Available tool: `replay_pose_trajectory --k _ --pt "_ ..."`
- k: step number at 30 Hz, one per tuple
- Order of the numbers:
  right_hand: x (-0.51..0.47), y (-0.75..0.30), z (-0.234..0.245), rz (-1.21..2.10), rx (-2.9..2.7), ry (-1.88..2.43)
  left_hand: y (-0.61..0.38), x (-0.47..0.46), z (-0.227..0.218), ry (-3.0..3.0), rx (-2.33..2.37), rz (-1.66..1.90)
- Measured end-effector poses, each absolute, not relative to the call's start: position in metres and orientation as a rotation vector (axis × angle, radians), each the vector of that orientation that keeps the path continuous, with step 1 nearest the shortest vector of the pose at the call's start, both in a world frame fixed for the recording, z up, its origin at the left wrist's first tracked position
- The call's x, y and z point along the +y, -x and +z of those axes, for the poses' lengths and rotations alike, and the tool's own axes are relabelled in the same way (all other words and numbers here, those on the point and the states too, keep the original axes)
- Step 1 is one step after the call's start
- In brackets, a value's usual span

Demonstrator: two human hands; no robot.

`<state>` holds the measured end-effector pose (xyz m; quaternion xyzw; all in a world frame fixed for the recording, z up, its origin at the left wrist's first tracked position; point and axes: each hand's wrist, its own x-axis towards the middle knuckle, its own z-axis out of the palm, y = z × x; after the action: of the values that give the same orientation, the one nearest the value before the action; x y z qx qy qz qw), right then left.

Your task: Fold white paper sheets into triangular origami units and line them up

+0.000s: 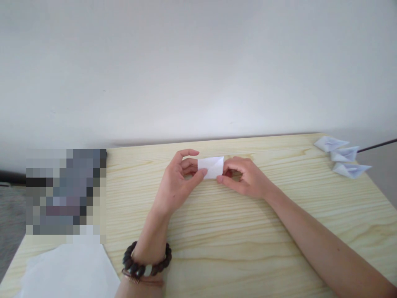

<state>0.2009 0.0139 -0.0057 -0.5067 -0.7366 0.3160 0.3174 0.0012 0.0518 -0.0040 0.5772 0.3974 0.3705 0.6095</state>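
Near the middle of the frame I hold a small folded white paper (211,167) over the pale wooden table (217,240); whether it touches the wood I cannot tell. My left hand (176,182) pinches its left edge, thumb in front and fingers (190,162) curled behind. My right hand (246,179) grips the right edge. A faint diagonal crease crosses the paper's face. A dark bead bracelet (145,265) circles my left wrist at the bottom of the frame. In the lower left corner lie flat white sheets (68,269), just below a pixelated patch. In the upper right, near the table's far corner, three folded paper shapes (344,154) lie close together. A pale wall (198,62) fills the top half.
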Motion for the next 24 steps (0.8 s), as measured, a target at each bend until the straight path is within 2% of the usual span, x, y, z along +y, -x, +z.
replay_pose_trajectory --k 9,17,24 --pt "0.014 -0.201 -0.012 0.855 -1.726 1.343 -0.003 0.050 -0.004 -1.398 0.964 0.825" --pt "0.018 -0.202 -0.015 0.549 -1.786 1.209 -0.001 0.052 -0.009 -2.041 0.962 1.002" --pt "0.018 -0.200 -0.018 0.432 -1.899 1.297 0.001 0.054 -0.015 -2.297 1.136 0.909"
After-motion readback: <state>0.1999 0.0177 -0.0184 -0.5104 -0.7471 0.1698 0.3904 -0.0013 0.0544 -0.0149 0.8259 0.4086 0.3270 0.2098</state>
